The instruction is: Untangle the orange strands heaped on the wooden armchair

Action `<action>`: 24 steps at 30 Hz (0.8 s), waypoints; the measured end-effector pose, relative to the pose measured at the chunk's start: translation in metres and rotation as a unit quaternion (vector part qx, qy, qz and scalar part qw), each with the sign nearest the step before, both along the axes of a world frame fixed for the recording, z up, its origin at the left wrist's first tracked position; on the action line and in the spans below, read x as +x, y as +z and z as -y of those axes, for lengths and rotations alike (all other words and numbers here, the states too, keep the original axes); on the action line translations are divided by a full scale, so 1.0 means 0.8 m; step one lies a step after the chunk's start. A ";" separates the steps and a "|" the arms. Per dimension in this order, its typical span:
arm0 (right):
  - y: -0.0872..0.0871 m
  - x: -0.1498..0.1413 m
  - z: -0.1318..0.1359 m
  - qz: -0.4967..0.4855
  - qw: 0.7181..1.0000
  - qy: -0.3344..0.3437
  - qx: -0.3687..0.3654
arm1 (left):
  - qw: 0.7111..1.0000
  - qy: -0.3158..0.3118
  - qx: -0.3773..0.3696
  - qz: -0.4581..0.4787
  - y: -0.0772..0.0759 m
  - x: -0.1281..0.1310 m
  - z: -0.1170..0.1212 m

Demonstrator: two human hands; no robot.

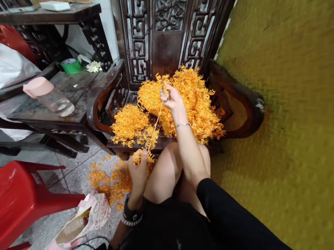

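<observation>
My left hand (138, 169) is closed, low in front of my knee, on a clump of curly orange pieces. From it an orange strand (155, 125) runs up and right to my right hand (170, 96), whose fingers pinch its upper end. Behind my right hand a big heap of curly orange pieces (199, 100) lies on the carved wooden chair (173, 54). A smaller orange pile (130, 122) sits to the left on the seat. What exactly the pieces are made of I cannot make out.
Orange scraps (113, 181) litter the floor beside a white and pink bag (95, 212). A red plastic stool (16, 198) stands at the left. On the dark side table (36, 103) are a pink-lidded bottle (51, 97) and green tape (71, 66). A yellow-green textured surface (302, 123) fills the right.
</observation>
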State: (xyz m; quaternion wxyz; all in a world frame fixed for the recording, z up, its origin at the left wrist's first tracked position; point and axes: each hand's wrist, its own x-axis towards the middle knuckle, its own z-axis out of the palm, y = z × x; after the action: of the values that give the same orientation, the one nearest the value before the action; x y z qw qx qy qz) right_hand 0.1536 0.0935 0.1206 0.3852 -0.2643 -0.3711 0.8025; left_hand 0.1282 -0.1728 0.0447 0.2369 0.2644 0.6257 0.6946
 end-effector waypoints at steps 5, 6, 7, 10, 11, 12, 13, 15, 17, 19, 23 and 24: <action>0.009 -0.008 0.018 -0.032 0.997 0.053 -0.051 | 0.959 -0.071 0.190 0.197 0.012 -0.011 -0.017; 0.009 -0.007 0.021 -0.036 0.996 0.057 -0.059 | 0.943 -0.080 0.213 0.244 0.013 -0.014 -0.022; 0.008 -0.006 0.023 -0.038 0.995 0.057 -0.067 | 0.926 -0.080 0.231 0.287 0.013 -0.017 -0.027; 0.002 -0.002 0.028 -0.039 0.995 0.042 -0.086 | 0.872 -0.035 0.300 0.384 0.012 -0.031 -0.046; 0.000 0.001 0.028 -0.038 0.995 0.035 -0.090 | 0.855 -0.025 0.321 0.406 0.011 -0.038 -0.053; -0.002 0.004 0.029 -0.037 0.995 0.027 -0.092 | 0.842 -0.020 0.336 0.422 0.010 -0.047 -0.060; -0.004 0.008 0.030 -0.036 0.995 0.016 -0.092 | 0.834 -0.020 0.341 0.434 0.009 -0.057 -0.068; -0.003 0.019 0.032 -0.033 0.995 -0.008 -0.090 | 0.832 -0.024 0.327 0.447 0.007 -0.080 -0.087; 0.002 0.033 0.039 -0.033 0.996 -0.021 -0.082 | 0.837 -0.015 0.304 0.455 0.006 -0.105 -0.110; 0.006 0.047 0.055 -0.028 0.997 -0.012 -0.069 | 0.836 -0.027 0.269 0.478 0.008 -0.128 -0.139; -0.003 0.066 0.123 0.024 0.999 0.023 0.001 | 0.818 -0.111 0.187 0.533 0.016 -0.157 -0.208; -0.010 0.068 0.144 0.043 0.998 0.019 0.043 | 0.815 -0.130 0.172 0.538 0.017 -0.161 -0.224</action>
State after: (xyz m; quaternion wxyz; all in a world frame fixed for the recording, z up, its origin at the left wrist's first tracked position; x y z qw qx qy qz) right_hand 0.2076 -0.0219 0.1125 0.3646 -0.2750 -0.4261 0.7809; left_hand -0.0004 0.0065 0.0583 0.5745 -0.0359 0.2286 0.7851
